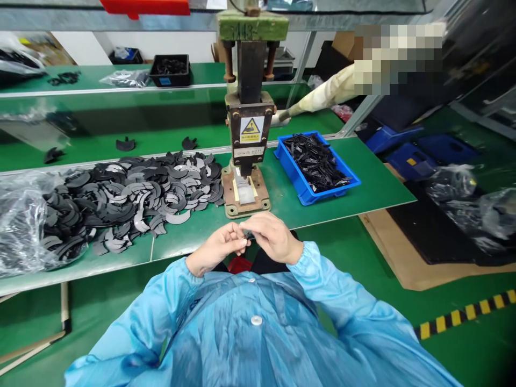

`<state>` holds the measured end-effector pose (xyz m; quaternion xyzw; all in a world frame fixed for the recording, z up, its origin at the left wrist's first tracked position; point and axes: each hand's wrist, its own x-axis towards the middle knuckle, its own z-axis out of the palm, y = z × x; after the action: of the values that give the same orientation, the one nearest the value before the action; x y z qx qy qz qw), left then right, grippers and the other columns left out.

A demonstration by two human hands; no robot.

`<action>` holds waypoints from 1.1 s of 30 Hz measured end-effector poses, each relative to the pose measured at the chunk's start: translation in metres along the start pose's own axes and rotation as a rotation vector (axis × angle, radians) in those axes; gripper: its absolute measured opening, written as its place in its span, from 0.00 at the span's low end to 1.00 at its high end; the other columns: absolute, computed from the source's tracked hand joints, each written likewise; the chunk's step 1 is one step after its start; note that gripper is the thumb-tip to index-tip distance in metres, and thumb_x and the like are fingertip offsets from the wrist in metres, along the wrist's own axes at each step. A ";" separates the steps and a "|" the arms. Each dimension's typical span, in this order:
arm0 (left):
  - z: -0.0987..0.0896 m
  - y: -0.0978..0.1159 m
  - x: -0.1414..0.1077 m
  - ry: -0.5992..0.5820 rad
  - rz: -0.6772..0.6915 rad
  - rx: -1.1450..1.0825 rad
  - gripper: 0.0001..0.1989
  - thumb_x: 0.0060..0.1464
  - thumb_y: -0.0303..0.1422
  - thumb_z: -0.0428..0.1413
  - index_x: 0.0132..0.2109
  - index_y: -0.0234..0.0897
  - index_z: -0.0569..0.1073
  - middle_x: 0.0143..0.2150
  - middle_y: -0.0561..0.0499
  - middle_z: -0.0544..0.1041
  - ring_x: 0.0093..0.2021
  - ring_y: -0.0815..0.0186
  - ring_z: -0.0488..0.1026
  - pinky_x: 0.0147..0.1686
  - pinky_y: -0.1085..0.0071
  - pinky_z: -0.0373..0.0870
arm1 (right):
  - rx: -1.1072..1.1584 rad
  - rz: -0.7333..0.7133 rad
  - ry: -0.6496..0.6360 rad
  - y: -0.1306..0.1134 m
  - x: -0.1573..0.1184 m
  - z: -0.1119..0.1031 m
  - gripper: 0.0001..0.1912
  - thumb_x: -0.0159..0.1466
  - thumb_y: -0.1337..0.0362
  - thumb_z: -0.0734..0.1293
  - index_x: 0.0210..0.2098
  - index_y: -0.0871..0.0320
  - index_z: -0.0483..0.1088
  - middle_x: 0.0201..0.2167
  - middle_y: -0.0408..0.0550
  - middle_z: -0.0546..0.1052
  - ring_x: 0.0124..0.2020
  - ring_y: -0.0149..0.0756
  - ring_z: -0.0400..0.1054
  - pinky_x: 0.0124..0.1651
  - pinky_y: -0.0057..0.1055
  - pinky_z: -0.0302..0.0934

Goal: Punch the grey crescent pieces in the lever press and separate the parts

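Observation:
Both hands meet just in front of the table edge, below the base of a hand press [246,122]. My left hand [221,246] is closed, thumb and fingers pinched on a small dark piece [249,235]. My right hand [273,236] is closed round the same piece from the other side; its fingers cover most of it, so its shape is hard to make out. A pale plate [245,192] lies on the press base under the ram. To the left is a large heap of curved black parts [137,193].
A blue bin [296,180] of thin black parts stands right of the press. A clear plastic bag [22,231] lies at the far left. Behind, a black tray [170,70] sits on a shelf. A pale wrapped lever [326,91] extends from the press toward the upper right.

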<state>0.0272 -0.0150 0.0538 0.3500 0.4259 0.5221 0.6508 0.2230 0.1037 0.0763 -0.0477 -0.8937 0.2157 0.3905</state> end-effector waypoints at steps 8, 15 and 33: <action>-0.045 0.027 0.053 0.302 0.338 0.269 0.24 0.57 0.49 0.71 0.47 0.39 0.72 0.41 0.48 0.82 0.40 0.62 0.84 0.43 0.62 0.83 | -0.110 0.271 0.413 0.043 0.064 -0.099 0.17 0.77 0.55 0.59 0.54 0.50 0.77 0.58 0.50 0.81 0.61 0.40 0.76 0.67 0.48 0.74; -0.073 0.041 0.121 0.496 0.514 0.756 0.12 0.63 0.42 0.65 0.47 0.39 0.78 0.44 0.46 0.86 0.42 0.62 0.82 0.48 0.62 0.79 | 0.121 0.082 0.619 0.038 0.162 -0.147 0.38 0.75 0.35 0.44 0.64 0.53 0.65 0.61 0.53 0.77 0.64 0.36 0.76 0.67 0.37 0.74; -0.064 0.050 0.125 0.291 0.569 1.324 0.13 0.70 0.36 0.55 0.50 0.39 0.85 0.53 0.43 0.87 0.57 0.51 0.80 0.62 0.53 0.72 | 0.047 -0.013 0.473 0.017 0.068 -0.084 0.18 0.70 0.50 0.69 0.27 0.49 0.65 0.26 0.42 0.70 0.44 0.41 0.76 0.74 0.66 0.68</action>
<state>-0.0393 0.1180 0.0496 0.6939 0.6269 0.3454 0.0791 0.2351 0.1658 0.1659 -0.0820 -0.7723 0.2165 0.5916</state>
